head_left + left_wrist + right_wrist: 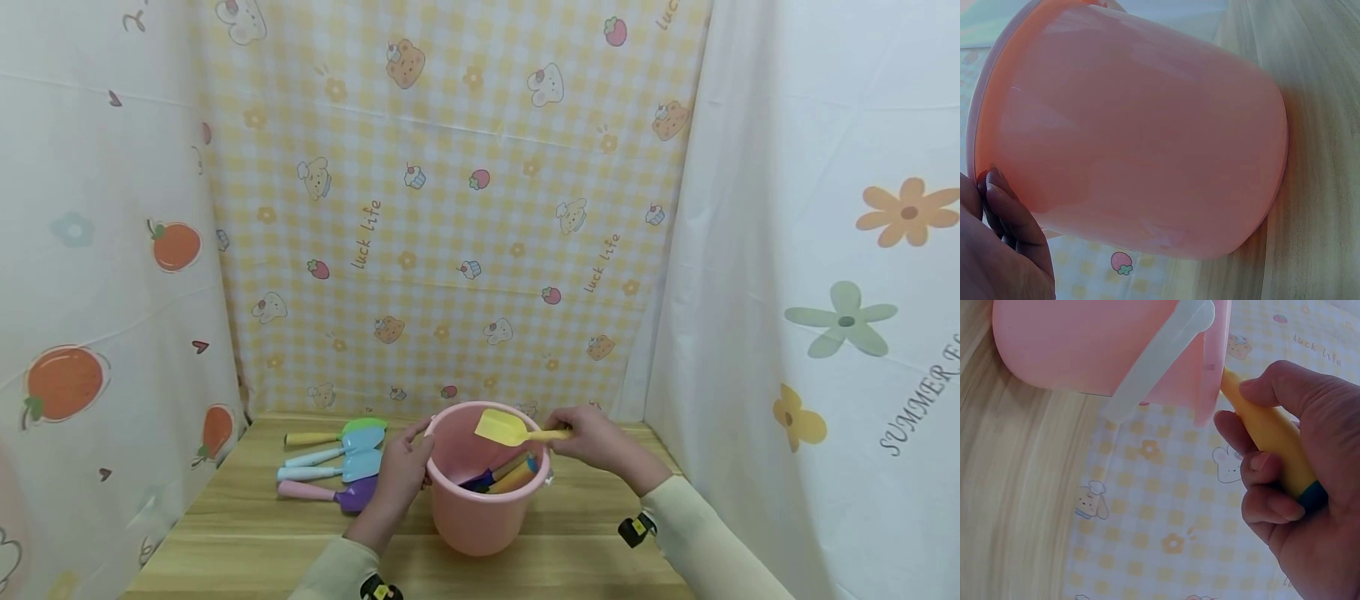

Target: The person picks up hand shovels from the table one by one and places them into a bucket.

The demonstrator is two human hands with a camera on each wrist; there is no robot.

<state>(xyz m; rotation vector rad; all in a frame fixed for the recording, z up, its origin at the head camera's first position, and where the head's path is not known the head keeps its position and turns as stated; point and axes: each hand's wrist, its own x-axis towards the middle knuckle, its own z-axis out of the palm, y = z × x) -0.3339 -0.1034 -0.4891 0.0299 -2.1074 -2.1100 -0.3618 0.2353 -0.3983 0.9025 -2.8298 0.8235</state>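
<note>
A pink bucket (478,523) stands upright on the wooden table. My left hand (403,468) grips its rim on the left side; the left wrist view shows curled fingers (1017,226) at the rim. Above the bucket's mouth, a yellow toy shovel (504,428) is held by my right hand (594,440), its blade pointing left over the opening. In the right wrist view the fingers wrap round its yellow handle (1275,434), which has a dark green end. Inside the bucket lie tools with yellow-orange (514,477) and dark blue parts, partly hidden by the wall.
Left of the bucket several toy shovels lie in a row: a green one (365,426), light blue ones (362,465) and a purple one with a pink handle (307,491). A white bucket handle (1160,359) hangs along the bucket's side. Patterned cloths surround the wooden table (600,542).
</note>
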